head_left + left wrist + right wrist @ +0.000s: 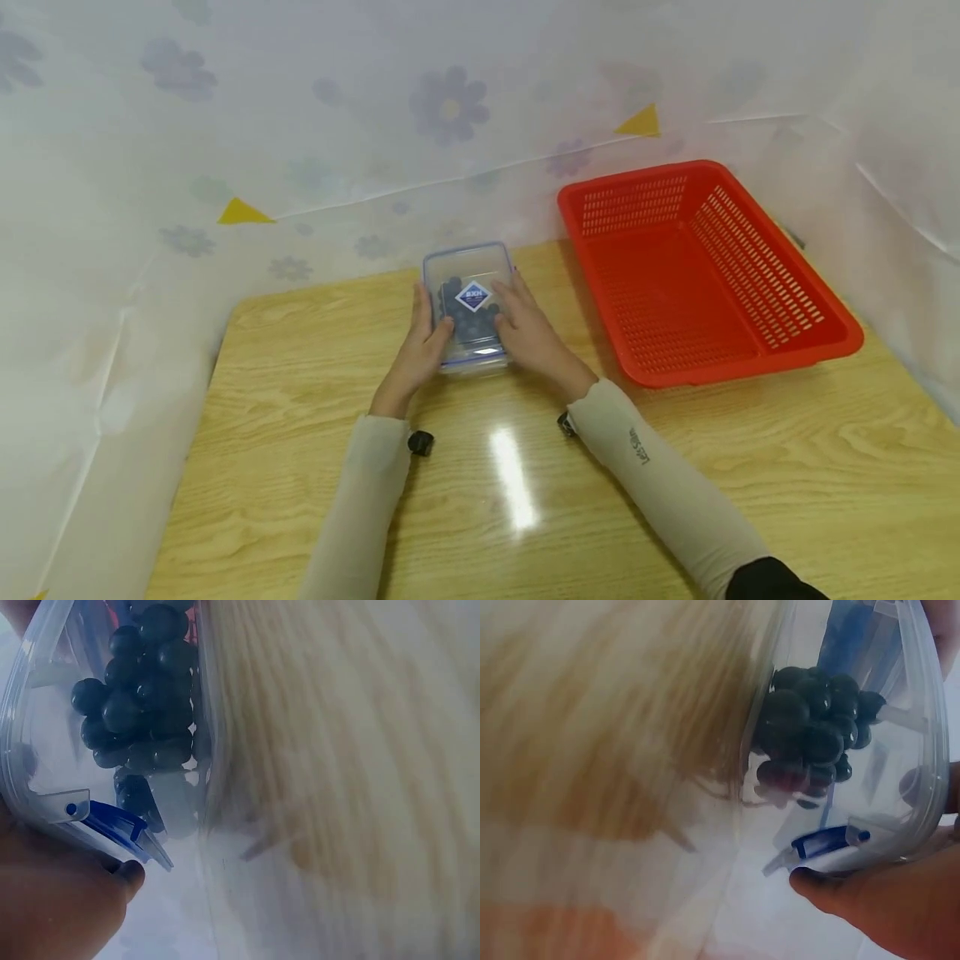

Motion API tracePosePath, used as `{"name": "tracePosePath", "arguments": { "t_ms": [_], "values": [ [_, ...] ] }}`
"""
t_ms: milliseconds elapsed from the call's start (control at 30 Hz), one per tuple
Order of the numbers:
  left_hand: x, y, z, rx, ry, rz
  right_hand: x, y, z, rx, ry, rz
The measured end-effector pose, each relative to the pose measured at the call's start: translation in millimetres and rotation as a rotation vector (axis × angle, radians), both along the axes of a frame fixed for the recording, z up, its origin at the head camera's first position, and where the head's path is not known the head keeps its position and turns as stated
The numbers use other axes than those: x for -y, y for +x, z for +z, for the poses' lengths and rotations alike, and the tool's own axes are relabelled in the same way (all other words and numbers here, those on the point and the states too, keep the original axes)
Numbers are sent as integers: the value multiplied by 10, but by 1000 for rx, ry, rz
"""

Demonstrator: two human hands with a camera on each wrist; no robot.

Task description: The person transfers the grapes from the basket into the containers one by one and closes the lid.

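A clear lidded food container with a blue rim and a diamond-shaped label stands on the table. Dark grapes lie bunched inside it. My left hand holds its left side, thumb on top of the lid and fingers along the wall. On the opposite side my right hand grips it likewise, its thumb over the lid's edge. Through the left wrist view, a blue latch tilts out from the container beside a fingertip. Another blue latch sticks out by a right fingertip in the right wrist view.
A red plastic basket with slotted walls stands to the right of the container. Underneath is a wood-grain table. Flower-printed white sheeting hangs behind and at the sides, with yellow tape pieces on it.
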State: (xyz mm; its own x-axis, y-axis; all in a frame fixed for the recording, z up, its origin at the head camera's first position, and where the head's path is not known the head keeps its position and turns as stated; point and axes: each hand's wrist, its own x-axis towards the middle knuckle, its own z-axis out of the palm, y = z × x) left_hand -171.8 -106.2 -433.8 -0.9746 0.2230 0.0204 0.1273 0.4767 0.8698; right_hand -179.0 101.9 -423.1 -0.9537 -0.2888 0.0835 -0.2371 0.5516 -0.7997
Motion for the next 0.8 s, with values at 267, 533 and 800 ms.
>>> {"name": "tracePosePath", "arguments": {
  "t_ms": [267,533,800],
  "values": [
    [8,18,70,6,-281,-38,-48,2,-15,-30,162,39],
    [34,27,79,56,-325,-22,-129,-116,-86,8,9,30],
    [48,-6,61,56,-274,-52,-198,-194,-172,259,-271,-86]
  ]
}}
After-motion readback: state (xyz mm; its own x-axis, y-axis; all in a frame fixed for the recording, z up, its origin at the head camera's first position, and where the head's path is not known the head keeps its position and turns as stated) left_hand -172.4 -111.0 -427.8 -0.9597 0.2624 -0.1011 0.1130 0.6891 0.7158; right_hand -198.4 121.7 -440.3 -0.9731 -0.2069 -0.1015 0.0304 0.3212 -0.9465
